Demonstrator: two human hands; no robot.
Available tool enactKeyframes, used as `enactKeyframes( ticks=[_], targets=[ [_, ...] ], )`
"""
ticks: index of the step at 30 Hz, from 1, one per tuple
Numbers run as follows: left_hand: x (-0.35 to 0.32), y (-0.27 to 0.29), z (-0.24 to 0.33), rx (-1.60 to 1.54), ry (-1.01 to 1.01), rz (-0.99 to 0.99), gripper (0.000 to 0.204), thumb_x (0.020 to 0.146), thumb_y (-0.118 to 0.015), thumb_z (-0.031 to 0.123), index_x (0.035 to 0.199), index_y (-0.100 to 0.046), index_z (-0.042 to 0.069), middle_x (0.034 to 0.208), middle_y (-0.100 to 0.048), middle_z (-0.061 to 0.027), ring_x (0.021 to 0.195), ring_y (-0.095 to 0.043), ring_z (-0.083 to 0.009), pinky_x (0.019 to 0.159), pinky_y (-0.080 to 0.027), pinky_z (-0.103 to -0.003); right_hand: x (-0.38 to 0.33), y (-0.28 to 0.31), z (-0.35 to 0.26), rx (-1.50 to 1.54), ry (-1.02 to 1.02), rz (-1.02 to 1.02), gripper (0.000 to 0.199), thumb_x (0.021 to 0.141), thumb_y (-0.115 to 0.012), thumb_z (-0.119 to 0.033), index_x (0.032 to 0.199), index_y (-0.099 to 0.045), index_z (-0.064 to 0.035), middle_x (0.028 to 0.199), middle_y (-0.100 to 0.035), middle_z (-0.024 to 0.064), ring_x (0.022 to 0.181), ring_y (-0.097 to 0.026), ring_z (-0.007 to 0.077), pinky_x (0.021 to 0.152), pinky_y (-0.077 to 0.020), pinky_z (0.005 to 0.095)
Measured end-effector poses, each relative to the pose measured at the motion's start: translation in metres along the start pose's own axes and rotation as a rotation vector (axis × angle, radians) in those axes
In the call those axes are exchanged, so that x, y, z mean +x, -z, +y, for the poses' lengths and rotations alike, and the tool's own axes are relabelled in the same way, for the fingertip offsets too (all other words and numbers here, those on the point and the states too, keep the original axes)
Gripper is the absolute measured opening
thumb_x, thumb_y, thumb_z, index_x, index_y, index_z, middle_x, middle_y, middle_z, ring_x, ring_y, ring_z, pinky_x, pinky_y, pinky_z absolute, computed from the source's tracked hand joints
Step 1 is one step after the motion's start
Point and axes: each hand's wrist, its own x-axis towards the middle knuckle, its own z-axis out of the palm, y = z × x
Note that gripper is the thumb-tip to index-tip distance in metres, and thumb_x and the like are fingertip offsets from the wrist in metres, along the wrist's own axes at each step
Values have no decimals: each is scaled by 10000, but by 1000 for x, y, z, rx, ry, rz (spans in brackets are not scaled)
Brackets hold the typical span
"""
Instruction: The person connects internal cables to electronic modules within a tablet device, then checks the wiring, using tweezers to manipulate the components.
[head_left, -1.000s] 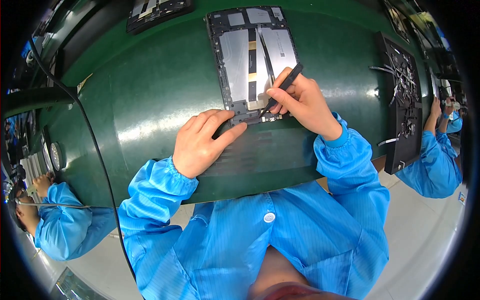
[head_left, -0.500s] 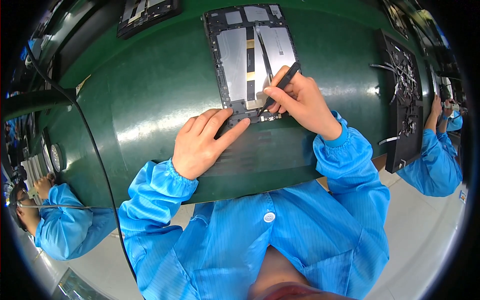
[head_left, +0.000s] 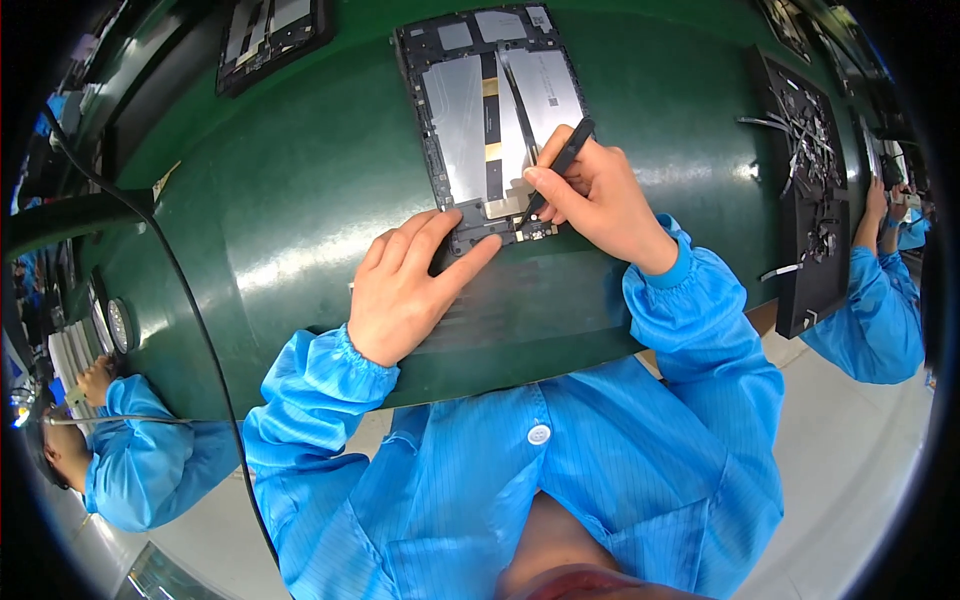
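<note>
An opened tablet (head_left: 455,130) lies on the green bench in front of me, its silver inner plates and dark frame facing up. A dark ribbon strip (head_left: 491,125) with gold-coloured patches runs down its middle. My left hand (head_left: 405,285) rests with thumb and fingers spread on the tablet's lower left corner, pressing on it. In my right hand (head_left: 600,195) are black tweezers (head_left: 570,150), gripped like a pen and slanting down to the left. Their tip is at the tablet's lower edge, beside small connectors (head_left: 535,230); whether it touches them I cannot tell.
A black tray (head_left: 810,255) heaped with small parts and strips stands at the right. Another opened device (head_left: 270,40) lies at the far left. A black cable (head_left: 190,290) hangs across the left side. People in blue sleeves (head_left: 150,450) sit at both sides.
The whole view has shifted slightly, so the tablet appears a little higher and further left. My hands keep nearly the same pose, with the tweezers' tip still at the tablet's lower edge.
</note>
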Motion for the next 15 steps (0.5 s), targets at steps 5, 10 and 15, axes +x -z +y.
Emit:
enactKeyframes(
  ticks=[5,10,15],
  targets=[
    [7,-2,3,-8,16,25,485,741,-725,108,1196,-715,278,1231,-610,-70,1123,-608,-289,874,-509,-393,-1,0,-1,29,40,25,160,967,-639,-124,913,-545,-6,686,-655,75,616,-663,119,547,-524,256],
    [-5,1,-11,-46,-14,26,445,732,-753,93,1152,-726,237,1237,-640,-48,1115,-628,-280,831,-521,-391,-1,-1,0,51,64,54,153,966,-640,-115,910,-547,-7,678,-638,59,629,-659,111,551,-522,248],
    [10,-2,-10,-105,-124,138,424,719,-817,176,1129,-719,130,1164,-658,-51,1077,-639,-264,795,-514,-377,-2,-6,8,161,123,153,133,973,-644,-111,938,-563,-12,779,-652,44,660,-674,108,568,-529,236]
  ],
)
